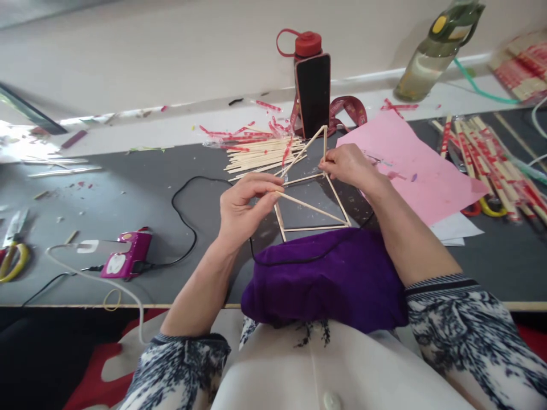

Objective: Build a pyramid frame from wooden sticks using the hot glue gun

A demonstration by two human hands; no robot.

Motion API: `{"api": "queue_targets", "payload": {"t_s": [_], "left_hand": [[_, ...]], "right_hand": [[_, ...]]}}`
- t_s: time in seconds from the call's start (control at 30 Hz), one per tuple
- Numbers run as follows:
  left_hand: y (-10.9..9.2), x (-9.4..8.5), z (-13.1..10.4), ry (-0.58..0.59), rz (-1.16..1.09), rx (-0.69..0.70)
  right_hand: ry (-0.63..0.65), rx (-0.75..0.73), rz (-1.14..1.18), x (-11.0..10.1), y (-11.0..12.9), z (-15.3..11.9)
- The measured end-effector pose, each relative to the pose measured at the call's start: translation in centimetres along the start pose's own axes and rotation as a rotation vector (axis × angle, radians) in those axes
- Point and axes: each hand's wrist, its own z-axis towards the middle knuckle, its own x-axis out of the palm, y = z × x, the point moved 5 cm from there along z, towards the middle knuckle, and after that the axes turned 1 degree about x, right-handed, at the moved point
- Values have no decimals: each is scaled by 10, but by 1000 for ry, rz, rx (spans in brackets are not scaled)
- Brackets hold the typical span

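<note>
Between my hands stands a frame of thin wooden sticks [316, 228], with a squarish base and slanting sticks joined at their ends. My left hand [250, 205] pinches the frame's left side, where sticks meet near the fingertips. At the far right corner, my right hand [348, 165] grips an upright stick [325, 139] low down between thumb and fingers. Behind the frame lies a pile of loose wooden sticks [256, 155]. A purple cloth bundle [325, 279] rests at the table edge in front of me, with a black cord across it.
A phone [313, 94] leans on a red-capped bottle [308, 42]. Pink paper [410, 165] lies at right, near wrapped chopsticks [491, 165] and scissors. A green bottle [431, 57] stands behind. At left are a purple device [126, 254] with cables and yellow-handled scissors [15, 250].
</note>
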Motion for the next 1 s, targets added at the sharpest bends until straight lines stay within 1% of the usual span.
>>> {"api": "queue_targets", "payload": {"t_s": [0.17, 0.37, 0.6, 0.73, 0.87, 1.0], "left_hand": [[4, 4, 7, 9, -62, 1], [6, 7, 7, 20, -103, -33], [9, 8, 8, 48, -163, -119], [12, 12, 9, 85, -191, -146], [13, 14, 8, 93, -206, -136], [9, 15, 6, 84, -170, -118]], "right_hand": [[11, -30, 6, 0, 0, 1], [41, -6, 105, 1, -2, 0], [-14, -28, 141, -6, -1, -4], [-59, -1, 136, -12, -3, -4], [-38, 6, 130, -15, -4, -4], [-18, 14, 135, -17, -7, -5]]}}
